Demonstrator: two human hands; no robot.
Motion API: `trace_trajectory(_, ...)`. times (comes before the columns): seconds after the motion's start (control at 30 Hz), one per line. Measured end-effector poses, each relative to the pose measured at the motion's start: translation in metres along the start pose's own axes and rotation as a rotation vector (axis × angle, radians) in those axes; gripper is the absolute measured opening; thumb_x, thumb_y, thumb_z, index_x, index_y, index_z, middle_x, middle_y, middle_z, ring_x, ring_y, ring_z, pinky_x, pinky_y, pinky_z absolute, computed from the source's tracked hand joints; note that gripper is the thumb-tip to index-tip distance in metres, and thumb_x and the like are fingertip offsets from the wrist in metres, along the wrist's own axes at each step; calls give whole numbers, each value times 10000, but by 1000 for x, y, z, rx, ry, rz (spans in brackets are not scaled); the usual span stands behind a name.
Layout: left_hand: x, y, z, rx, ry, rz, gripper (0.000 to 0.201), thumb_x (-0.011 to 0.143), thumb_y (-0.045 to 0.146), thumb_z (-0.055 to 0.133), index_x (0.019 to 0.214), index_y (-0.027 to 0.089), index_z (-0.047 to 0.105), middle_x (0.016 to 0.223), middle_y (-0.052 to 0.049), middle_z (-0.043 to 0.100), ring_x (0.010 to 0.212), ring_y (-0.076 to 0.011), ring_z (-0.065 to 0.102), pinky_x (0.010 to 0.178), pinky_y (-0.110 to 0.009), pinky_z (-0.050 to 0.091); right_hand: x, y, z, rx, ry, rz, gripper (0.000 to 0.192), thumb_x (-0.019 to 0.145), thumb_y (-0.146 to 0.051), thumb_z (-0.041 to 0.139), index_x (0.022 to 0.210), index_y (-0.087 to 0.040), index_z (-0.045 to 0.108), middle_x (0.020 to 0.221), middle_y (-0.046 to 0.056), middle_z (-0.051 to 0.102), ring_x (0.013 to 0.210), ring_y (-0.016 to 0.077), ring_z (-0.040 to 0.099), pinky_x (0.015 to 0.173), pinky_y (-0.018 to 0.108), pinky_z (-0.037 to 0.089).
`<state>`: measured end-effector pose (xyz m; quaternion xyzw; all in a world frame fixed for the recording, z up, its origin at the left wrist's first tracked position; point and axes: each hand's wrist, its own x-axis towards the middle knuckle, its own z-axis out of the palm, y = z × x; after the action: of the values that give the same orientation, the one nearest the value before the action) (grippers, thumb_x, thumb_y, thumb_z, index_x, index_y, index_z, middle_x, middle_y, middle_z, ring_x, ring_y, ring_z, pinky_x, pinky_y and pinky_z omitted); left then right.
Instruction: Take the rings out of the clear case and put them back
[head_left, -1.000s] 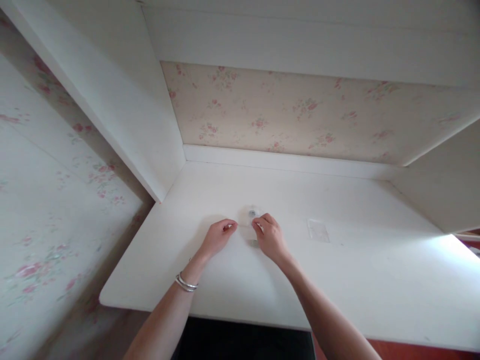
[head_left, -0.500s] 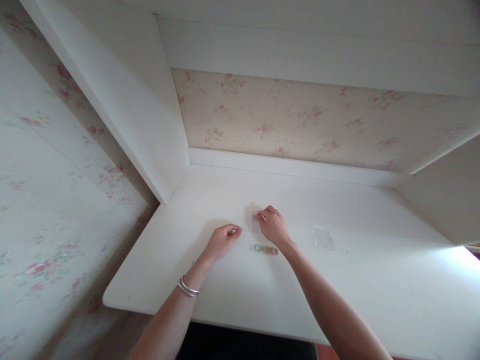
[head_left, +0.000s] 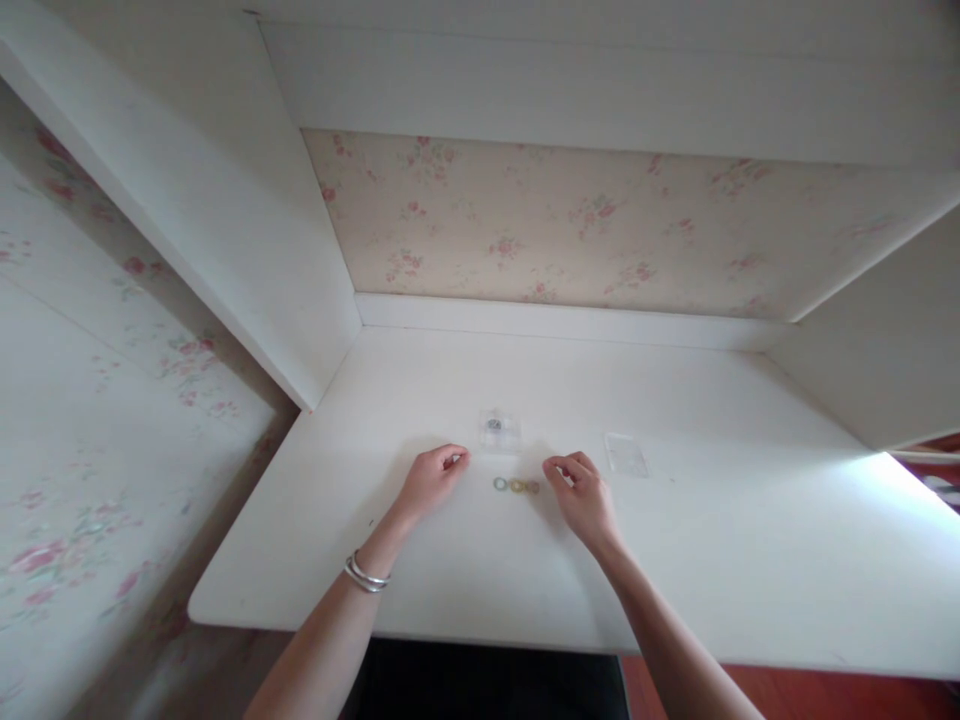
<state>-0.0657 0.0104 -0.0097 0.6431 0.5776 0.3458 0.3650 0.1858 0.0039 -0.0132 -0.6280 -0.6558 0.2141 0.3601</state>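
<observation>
from the head camera, the left hand [head_left: 433,478] rested loosely curled on the white desk [head_left: 712,560], holding nothing. the right hand [head_left: 583,495] lay beside it, fingertips drawn together, empty. between them sat the small rings [head_left: 516,486]; a clear packet [head_left: 500,430] lay just behind.

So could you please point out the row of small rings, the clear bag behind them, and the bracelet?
row of small rings [head_left: 516,486]: head view, on the middle ring.
clear bag [head_left: 499,430]: head view, on its centre.
bracelet [head_left: 364,576]: head view, on the band at the left wrist.
</observation>
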Motion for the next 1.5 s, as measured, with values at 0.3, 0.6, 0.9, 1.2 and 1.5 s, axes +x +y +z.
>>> trace_trajectory(0.3, -16, 28, 27, 265, -135, 222, 255, 883, 339, 452, 905, 226, 679, 877, -48, 664, 767, -157, 604, 719, -247, 453, -25, 15, 1, 122, 108, 70, 358, 835, -494, 483, 821, -209, 700, 699, 4, 513, 566, 118, 448, 551, 249, 368)
trace_trajectory(0.6, -22, 35, 46, 497, -150, 266, 247, 898, 315, 439, 952, 253, 672, 882, -38, 623, 749, -141, 597, 693, -232, 460, -25, 14, -3, 177, 116, 50, 357, 837, -485, 479, 825, -206, 702, 696, 10, 517, 569, 115, 449, 533, 244, 367)
trace_trajectory(0.9, -20, 40, 47, 329, -105, 236, 249, 904, 308, 443, 906, 227, 678, 850, -39, 603, 731, -137, 576, 689, -239, 453, -26, 14, -6, 234, 116, 40, 317, 850, -452, 491, 830, -211, 695, 704, 3, 508, 562, 107, 443, 532, 236, 367)
trace_trajectory(1.2, 18, 47, 35, 291, 53, 245, 232, 881, 316, 471, 900, 202, 672, 845, -42, 610, 704, -142, 545, 692, -257, 441, -27, 13, -9, 232, 88, 23, 296, 862, -426, 484, 845, -216, 692, 735, 8, 527, 574, 102, 461, 533, 224, 375)
trace_trajectory(1.5, 34, 32, 31, 303, 73, 276, 245, 889, 313, 462, 930, 197, 674, 846, -36, 622, 715, -138, 548, 708, -256, 443, -28, 16, -7, 148, 69, -3, 284, 875, -404, 478, 843, -218, 691, 743, 10, 542, 593, 102, 494, 550, 218, 392)
